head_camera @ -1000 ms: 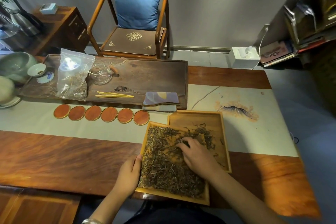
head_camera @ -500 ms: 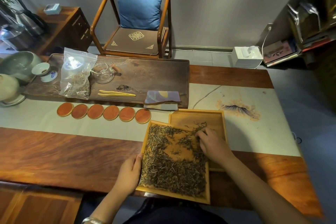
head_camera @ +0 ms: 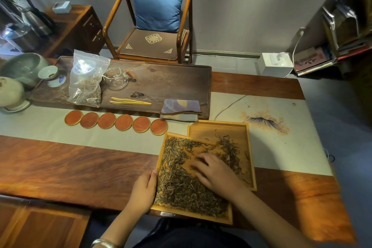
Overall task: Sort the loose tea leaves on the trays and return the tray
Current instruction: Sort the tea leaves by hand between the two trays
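Two light wooden trays overlap at the table's near edge. The near tray [head_camera: 161,159] is heaped with loose dark tea leaves [head_camera: 181,189] and tilts over the far tray [head_camera: 217,129], which holds a thinner scatter of leaves [head_camera: 231,147]. My left hand [head_camera: 144,191] grips the near tray's left rim. My right hand [head_camera: 218,175] lies palm down on the leaves in the middle of the near tray, fingers spread and blurred with motion.
A dark tea board [head_camera: 171,84] lies behind with a plastic bag of tea [head_camera: 86,82], glass pitcher [head_camera: 116,79], yellow tongs [head_camera: 129,101] and folded cloth [head_camera: 181,108]. Several round red coasters [head_camera: 115,122] line the runner. Ceramic bowls [head_camera: 22,66] stand far left.
My right hand swept leaves up toward the far tray, then came back left and down onto the near tray's pile. More leaves now lie in the far tray. My left hand stayed on the rim.
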`<state>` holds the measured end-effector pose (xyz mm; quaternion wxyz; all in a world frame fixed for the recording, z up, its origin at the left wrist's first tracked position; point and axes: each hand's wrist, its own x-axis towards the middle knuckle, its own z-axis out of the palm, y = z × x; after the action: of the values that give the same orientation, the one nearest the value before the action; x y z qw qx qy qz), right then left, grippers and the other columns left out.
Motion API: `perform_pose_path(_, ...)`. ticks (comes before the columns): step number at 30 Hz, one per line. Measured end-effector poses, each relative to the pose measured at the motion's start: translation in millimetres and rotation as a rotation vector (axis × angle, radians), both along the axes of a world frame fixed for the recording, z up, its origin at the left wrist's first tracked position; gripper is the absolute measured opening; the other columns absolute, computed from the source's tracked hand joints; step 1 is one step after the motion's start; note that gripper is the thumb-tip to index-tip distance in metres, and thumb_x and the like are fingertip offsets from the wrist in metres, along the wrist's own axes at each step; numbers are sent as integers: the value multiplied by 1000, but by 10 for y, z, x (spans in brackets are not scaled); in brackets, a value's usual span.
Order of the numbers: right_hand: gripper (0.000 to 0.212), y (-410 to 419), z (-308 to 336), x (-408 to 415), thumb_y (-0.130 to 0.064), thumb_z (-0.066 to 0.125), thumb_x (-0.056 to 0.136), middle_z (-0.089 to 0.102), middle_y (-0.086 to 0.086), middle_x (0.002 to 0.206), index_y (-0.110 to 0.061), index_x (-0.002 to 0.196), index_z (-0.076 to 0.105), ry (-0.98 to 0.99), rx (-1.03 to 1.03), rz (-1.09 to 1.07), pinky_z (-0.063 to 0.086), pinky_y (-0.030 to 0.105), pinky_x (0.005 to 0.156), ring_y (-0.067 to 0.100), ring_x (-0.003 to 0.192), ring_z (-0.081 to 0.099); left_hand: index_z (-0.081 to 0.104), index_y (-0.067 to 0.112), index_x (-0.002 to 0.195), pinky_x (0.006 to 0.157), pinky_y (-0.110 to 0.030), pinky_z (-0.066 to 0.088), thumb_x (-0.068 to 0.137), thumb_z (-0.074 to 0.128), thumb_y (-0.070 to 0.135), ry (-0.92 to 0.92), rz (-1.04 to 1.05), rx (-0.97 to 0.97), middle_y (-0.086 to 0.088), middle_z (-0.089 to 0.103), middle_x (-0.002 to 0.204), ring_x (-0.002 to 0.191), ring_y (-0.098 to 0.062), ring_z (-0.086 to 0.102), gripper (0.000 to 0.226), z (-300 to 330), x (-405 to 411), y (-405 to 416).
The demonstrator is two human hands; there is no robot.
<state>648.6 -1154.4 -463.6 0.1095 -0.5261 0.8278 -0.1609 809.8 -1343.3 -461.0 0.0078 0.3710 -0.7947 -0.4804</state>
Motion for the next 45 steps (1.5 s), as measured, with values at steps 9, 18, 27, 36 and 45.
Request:
perform_pose_path(9, 31, 161, -109, -158, -27, 49, 96, 51, 7, 133, -16, 125, 55, 75, 67, -76, 45, 32, 101, 21, 125, 46, 62, 0, 77, 66, -37, 43, 102, 37, 25, 16, -2, -6, -22, 64, 75, 73, -34, 59, 43, 35, 10, -21)
perform_pose_path(18, 30, 348, -115, -441, -20, 52, 94, 52, 5, 125, -15, 123, 55, 62, 127, -192, 50, 29, 86, 20, 114, 49, 59, -5, 78, 65, -37, 41, 102, 36, 26, 15, -13, 26, -26, 62, 75, 74, -37, 57, 45, 70, -10, 20)
perform_pose_path(27, 24, 371, -37, -590, -21, 49, 96, 57, 2, 110, -14, 117, 59, 34, 60, -363, 48, 26, 79, 16, 101, 53, 52, -7, 72, 63, -37, 36, 102, 36, 25, 22, -23, 21, -22, 54, 66, 65, -28, 49, 47, 126, -12, 34)
perform_pose_path(36, 50, -404, 147, -15, -51, 43, 94, 36, 3, 149, -32, 140, 36, -72, 20, -88, 33, 38, 107, 22, 135, 34, 63, -6, 89, 78, -48, 46, 102, 37, 28, 11, -17, 35, -24, 66, 84, 82, -36, 61, 45, 155, -55, 104)
perform_pose_path(45, 46, -387, 44, -58, -40, 40, 98, 31, 9, 151, -26, 142, 38, -6, 107, -28, 35, 43, 109, 28, 138, 30, 62, -5, 83, 75, -49, 46, 102, 35, 28, 18, -8, 65, -25, 65, 80, 78, -37, 60, 46, 191, -54, 98)
